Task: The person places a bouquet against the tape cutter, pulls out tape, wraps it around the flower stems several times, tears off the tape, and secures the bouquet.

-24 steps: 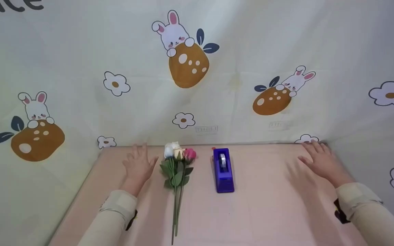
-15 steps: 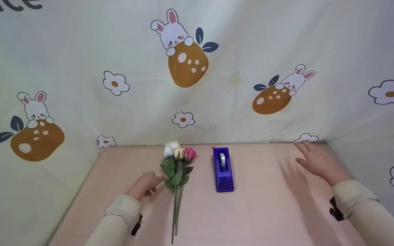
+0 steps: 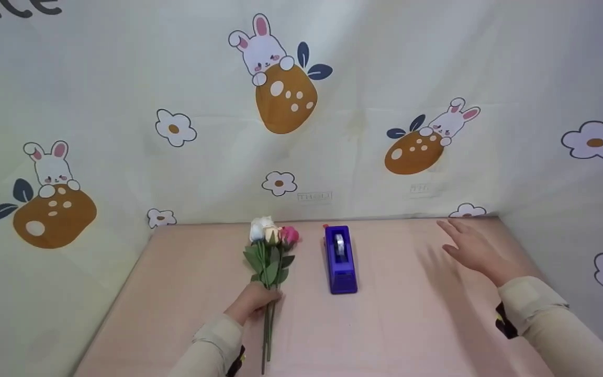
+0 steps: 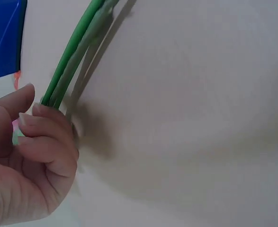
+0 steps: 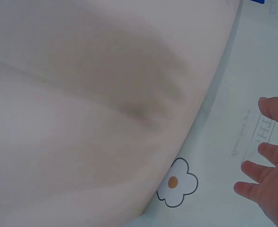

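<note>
Three artificial roses, white, cream and pink, lie together on the pink tabletop; the pink rose (image 3: 290, 235) is at the right of the bunch. My left hand (image 3: 253, 302) has its fingers curled round the green stems (image 4: 72, 61) just below the leaves (image 3: 269, 269). In the left wrist view the thumb stands slightly off the fingertips. A blue tape dispenser (image 3: 343, 280) with a roll of clear tape (image 3: 339, 244) stands right of the flowers, untouched. My right hand (image 3: 471, 248) hovers over the far right of the table with fingers spread, holding nothing.
The pink table (image 3: 385, 335) ends at the back against a pale cloth (image 3: 218, 173) printed with rabbits and flowers. The same cloth runs along both sides. A small red tip (image 3: 326, 226) shows beside the dispenser's back end.
My left hand came down and right from beside the blooms and took hold of the stems. The right hand drifted slightly left. Flowers and dispenser stayed in place.
</note>
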The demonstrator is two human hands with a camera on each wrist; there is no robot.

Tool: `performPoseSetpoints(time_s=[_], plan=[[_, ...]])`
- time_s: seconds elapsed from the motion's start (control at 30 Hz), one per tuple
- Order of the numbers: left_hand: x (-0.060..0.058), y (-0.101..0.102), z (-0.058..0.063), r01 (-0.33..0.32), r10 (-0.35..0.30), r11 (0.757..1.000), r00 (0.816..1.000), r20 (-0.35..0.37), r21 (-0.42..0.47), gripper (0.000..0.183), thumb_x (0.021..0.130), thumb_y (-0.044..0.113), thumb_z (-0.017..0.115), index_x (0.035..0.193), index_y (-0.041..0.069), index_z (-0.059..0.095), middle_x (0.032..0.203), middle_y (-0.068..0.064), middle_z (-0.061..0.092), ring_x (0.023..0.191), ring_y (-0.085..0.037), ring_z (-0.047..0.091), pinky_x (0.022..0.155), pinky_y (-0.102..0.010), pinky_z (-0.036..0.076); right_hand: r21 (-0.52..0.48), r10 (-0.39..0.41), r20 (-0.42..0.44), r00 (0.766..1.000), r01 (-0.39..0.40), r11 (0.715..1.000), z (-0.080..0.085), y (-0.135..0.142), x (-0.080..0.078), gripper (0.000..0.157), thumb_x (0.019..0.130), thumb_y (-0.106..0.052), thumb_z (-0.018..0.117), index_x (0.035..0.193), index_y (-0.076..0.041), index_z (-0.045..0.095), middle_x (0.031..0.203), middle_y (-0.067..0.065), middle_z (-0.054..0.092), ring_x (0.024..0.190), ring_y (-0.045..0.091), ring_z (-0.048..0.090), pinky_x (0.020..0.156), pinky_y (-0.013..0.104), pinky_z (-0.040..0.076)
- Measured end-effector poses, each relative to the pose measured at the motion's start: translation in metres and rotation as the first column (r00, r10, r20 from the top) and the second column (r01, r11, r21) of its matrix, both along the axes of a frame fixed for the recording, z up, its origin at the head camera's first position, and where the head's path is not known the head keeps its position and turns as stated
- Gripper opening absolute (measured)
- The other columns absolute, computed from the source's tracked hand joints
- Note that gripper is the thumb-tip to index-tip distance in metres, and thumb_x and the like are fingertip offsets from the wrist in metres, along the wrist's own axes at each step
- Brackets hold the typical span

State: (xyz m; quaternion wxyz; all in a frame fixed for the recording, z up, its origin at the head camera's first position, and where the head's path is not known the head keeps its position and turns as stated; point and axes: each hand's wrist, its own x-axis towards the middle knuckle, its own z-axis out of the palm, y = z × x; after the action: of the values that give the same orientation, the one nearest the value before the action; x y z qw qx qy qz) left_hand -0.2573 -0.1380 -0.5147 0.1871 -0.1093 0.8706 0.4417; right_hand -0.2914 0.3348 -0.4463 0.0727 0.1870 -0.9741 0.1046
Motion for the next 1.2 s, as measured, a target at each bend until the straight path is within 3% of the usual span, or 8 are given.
performPoseSetpoints(time_s=[0.13,0.17,0.37,0.77,0.9,1.0,1.1,1.2], plan=[[0.003,0.006,-0.004,-0.023,0.023,1.000,1.000,-0.011,-0.005,0.017,0.080,0.017,0.065,0.069,0.008,0.056,0.052,0.003,0.040,0.045,-0.010,0.037,0.042,-0.022,0.032,0.028,-0.017,0.015,1.000,0.016,0.999,0.000,0.003,0.001,0.055,0.085,-0.010,0.060,0.134,0.005,0.037,0.133,0.035,0.036,0.121,0.050,0.034,0.097,0.060,0.029],[0.005,0.008,0.001,-0.032,0.032,0.999,0.999,-0.003,-0.019,0.015,0.081,0.014,0.064,0.070,0.006,0.056,0.053,0.003,0.041,0.046,-0.010,0.037,0.043,-0.022,0.032,0.036,-0.023,0.022,0.999,0.022,0.999,0.001,0.004,0.002,0.055,0.086,-0.011,0.059,0.134,0.005,0.037,0.133,0.034,0.036,0.121,0.050,0.033,0.098,0.060,0.028],[0.001,0.011,-0.006,-0.043,0.042,0.996,0.999,-0.008,-0.078,0.013,0.080,0.007,0.060,0.069,0.007,0.053,0.052,0.003,0.039,0.045,-0.010,0.036,0.042,-0.022,0.031,0.052,-0.042,0.035,0.999,0.040,0.998,-0.002,0.008,0.003,0.055,0.086,-0.011,0.059,0.133,0.006,0.037,0.133,0.034,0.036,0.121,0.050,0.034,0.098,0.060,0.028],[-0.001,0.004,-0.008,0.083,-0.083,0.997,0.996,-0.038,0.000,0.007,0.085,-0.001,0.046,0.082,0.002,0.051,0.051,0.003,0.035,0.043,-0.009,0.032,0.040,-0.021,0.029,0.006,-0.017,0.050,0.999,0.017,1.000,-0.006,0.009,0.004,0.054,0.085,-0.008,0.059,0.133,0.007,0.038,0.130,0.037,0.037,0.118,0.052,0.036,0.094,0.061,0.031],[0.001,0.003,-0.004,0.155,-0.157,0.988,0.974,-0.166,-0.026,0.026,0.085,-0.002,0.047,0.109,-0.014,0.049,0.076,-0.009,0.048,0.064,-0.018,0.046,0.057,-0.029,0.041,-0.004,-0.011,0.037,0.999,0.011,1.000,-0.005,0.010,0.004,0.053,0.085,-0.007,0.060,0.131,0.007,0.039,0.129,0.037,0.038,0.115,0.053,0.038,0.092,0.061,0.032],[0.002,0.004,0.001,0.205,-0.214,0.977,0.941,-0.263,-0.061,0.043,0.085,-0.003,0.048,0.124,-0.018,0.038,0.094,-0.015,0.048,0.082,-0.023,0.048,0.075,-0.034,0.042,-0.001,-0.006,0.018,1.000,0.006,1.000,-0.006,0.012,0.005,0.052,0.084,-0.006,0.060,0.130,0.007,0.040,0.127,0.037,0.039,0.112,0.054,0.040,0.091,0.061,0.033],[0.003,0.008,0.008,0.239,-0.255,0.967,0.922,-0.291,-0.090,0.031,0.087,-0.002,0.047,0.116,-0.013,0.046,0.081,-0.011,0.051,0.072,-0.020,0.049,0.068,-0.033,0.043,0.000,-0.007,0.020,1.000,0.007,1.000,-0.006,0.013,0.006,0.052,0.084,-0.006,0.060,0.130,0.007,0.040,0.127,0.038,0.039,0.112,0.054,0.040,0.091,0.061,0.033],[0.004,0.013,0.017,0.271,-0.308,0.949,0.903,-0.301,-0.158,0.010,0.090,0.003,0.047,0.098,-0.004,0.051,0.068,-0.003,0.047,0.061,-0.014,0.045,0.056,-0.028,0.040,-0.001,-0.013,0.036,0.999,0.013,1.000,-0.006,0.014,0.007,0.052,0.084,-0.007,0.060,0.131,0.007,0.040,0.128,0.037,0.038,0.113,0.054,0.039,0.092,0.062,0.032]])
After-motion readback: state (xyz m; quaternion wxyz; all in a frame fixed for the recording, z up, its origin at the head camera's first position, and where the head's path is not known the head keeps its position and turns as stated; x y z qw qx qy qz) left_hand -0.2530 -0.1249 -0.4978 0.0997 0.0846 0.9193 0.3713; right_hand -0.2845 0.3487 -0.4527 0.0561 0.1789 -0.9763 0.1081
